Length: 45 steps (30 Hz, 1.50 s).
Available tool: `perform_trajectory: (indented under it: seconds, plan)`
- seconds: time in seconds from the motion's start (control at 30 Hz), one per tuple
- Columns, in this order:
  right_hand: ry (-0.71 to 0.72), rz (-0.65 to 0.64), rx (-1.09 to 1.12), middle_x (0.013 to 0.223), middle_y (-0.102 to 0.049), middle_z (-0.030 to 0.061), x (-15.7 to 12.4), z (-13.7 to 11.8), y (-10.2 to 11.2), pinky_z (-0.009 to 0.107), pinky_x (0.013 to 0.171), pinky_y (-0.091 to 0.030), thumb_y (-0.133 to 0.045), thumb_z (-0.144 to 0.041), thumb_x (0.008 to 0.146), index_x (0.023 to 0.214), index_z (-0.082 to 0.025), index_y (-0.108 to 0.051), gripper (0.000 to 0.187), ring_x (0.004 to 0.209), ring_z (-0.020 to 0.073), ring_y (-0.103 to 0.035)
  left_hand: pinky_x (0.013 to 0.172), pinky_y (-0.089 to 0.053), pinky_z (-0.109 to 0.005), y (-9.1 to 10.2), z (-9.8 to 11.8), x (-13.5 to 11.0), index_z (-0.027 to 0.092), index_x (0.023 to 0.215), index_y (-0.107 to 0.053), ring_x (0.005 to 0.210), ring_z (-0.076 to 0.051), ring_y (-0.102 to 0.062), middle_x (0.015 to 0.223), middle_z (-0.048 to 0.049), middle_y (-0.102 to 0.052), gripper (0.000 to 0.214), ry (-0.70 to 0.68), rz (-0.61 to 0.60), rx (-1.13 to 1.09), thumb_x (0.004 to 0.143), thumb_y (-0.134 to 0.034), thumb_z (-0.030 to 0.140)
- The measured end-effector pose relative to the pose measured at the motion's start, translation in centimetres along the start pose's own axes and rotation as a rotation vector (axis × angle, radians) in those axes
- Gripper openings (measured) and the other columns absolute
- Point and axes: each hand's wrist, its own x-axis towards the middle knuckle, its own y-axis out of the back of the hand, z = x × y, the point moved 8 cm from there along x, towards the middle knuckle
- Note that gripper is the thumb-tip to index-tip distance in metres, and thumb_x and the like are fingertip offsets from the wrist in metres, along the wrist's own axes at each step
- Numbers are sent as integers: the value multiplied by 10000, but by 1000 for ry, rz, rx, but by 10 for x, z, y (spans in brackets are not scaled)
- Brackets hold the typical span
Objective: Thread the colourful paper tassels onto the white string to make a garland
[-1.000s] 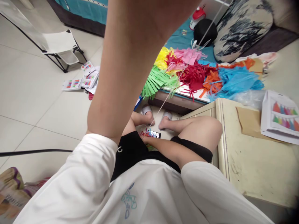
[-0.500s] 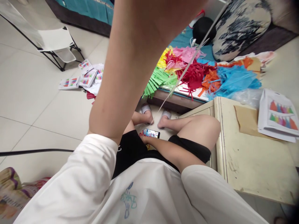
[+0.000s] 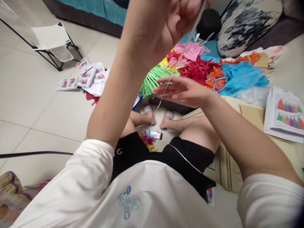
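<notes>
Several colourful tassels (image 3: 196,70) partly behind left hand (image 3: 179,20), curled on white string (image 3: 180,58), and right hand (image 3: 185,90), loosely spread, empty.

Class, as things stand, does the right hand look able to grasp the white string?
Probably yes: the right hand is open and holds nothing visible, and the white string crosses right by it, with nothing apparent blocking the way.

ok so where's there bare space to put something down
Floor tiles on the left, between the printed packets and the black strap, look bare. It's crowded beyond the feet, where fringed paper is heaped, and between the legs, where colored strips lie.
</notes>
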Motion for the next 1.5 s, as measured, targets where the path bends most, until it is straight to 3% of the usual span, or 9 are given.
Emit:
perform_trajectory:
  seconds: [0.13,0.23,0.3,0.5,0.77,1.0,1.13,1.37,1.5]
  plan:
    - [228,218,29,1149,-816,68,-25,-58,-8,423,1148,-583,-897,-488,892,1223,-207,-774,451,1176,261,-776,614,-445,-67,-17,-6,20,109,1010,-556,942,-182,-830,851,32,-585,399,-317,-170,67,1113,-209,277]
    - [273,414,-16,884,-753,45,-27,-61,3,354,901,-656,-888,-501,907,984,-198,-776,332,852,204,-770,557,-414,-66,-36,-15,22,123,948,-556,649,-69,-720,711,54,-556,149,-534,-410,2,1062,-464,143]
    - [281,496,-26,801,-689,23,-25,-56,14,317,783,-643,-888,-455,917,899,-193,-739,302,736,163,-714,504,-383,-95,-45,-27,25,161,898,-547,530,-17,-556,699,40,-601,150,-529,-499,-41,1020,-613,105]
    - [233,561,54,709,-625,-1,-20,-33,44,260,645,-588,-857,-430,947,819,-197,-666,327,630,123,-615,500,-326,-223,-45,-72,54,210,859,-562,520,-55,-478,703,18,-619,201,-341,-391,-101,1045,-603,145]
    - [213,638,101,649,-578,-24,-14,2,85,228,559,-506,-842,-482,948,798,-205,-607,392,569,102,-562,624,-424,-159,-42,-118,88,214,1066,-556,613,-33,-579,776,49,-623,120,-192,-271,-239,1041,-592,103]
    - [135,649,-28,630,-619,10,-14,36,99,255,488,-423,-837,-456,907,774,-202,-631,353,531,119,-542,878,-578,-260,-10,-166,119,209,1205,-586,1028,-151,-762,961,-16,-627,198,-180,-126,-11,1080,-640,352]
    - [82,630,-114,604,-630,14,-18,43,99,247,458,-339,-830,-432,881,741,-182,-654,337,472,87,-436,825,-589,-259,9,-188,125,211,1084,-592,937,-145,-741,886,-19,-624,245,-165,-159,5,1003,-733,395]
    - [-28,625,-300,600,-644,31,-19,52,97,248,532,-334,-750,-361,915,748,-157,-692,269,522,99,-448,773,-576,-255,38,-187,129,220,1024,-603,844,-131,-707,820,-11,-622,206,-201,-32,64,968,-720,381]
    - [-58,665,-578,637,-653,43,-21,50,101,281,613,-379,-686,-330,974,743,-155,-686,290,589,131,-500,909,-594,-332,18,-171,113,211,1082,-688,1062,-216,-729,1000,-85,-748,267,-333,-178,373,942,-735,432]
